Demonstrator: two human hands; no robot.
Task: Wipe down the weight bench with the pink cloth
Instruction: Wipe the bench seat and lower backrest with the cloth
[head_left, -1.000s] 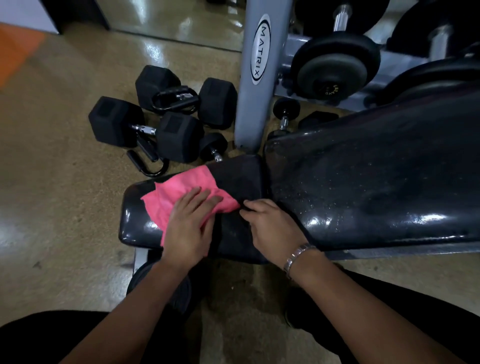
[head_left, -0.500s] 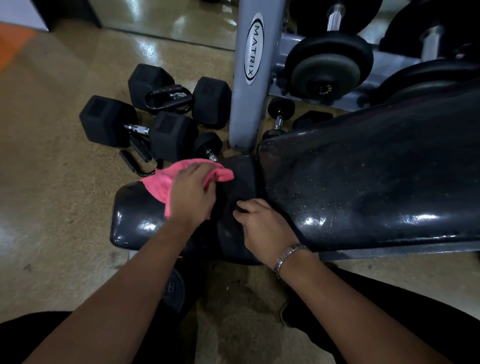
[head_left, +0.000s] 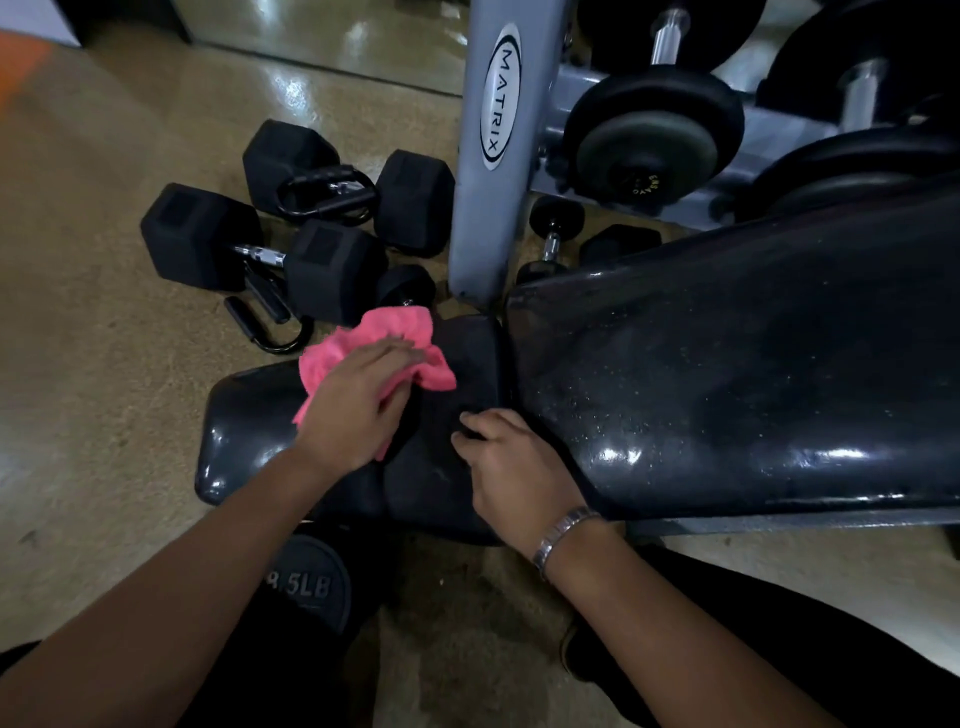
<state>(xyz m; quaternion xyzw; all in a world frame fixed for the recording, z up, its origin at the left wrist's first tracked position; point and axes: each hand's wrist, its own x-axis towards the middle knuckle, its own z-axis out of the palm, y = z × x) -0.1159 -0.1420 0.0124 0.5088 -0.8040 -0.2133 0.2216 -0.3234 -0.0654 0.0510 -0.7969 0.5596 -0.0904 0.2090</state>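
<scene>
Pink cloth (head_left: 400, 332): soft, light, likely to bunch; lies on the weight bench (head_left: 249, 426) seat, 10 o'clock of right hand (head_left: 514, 462). Left hand (head_left: 358, 400) presses it, fingers nearly straight; a flat palm should hold it best. Right hand rests on the seat, loosely bent, empty.

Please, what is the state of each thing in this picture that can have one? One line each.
pink cloth: bunched, on the seat pad under the left hand
left hand: fingers nearly straight, pressing the pink cloth
right hand: resting on the seat pad, holding nothing
seat pad: glossy, partly covered
back pad: glossy, dotted with pale specks
hex dumbbell: lying on the floor
</scene>
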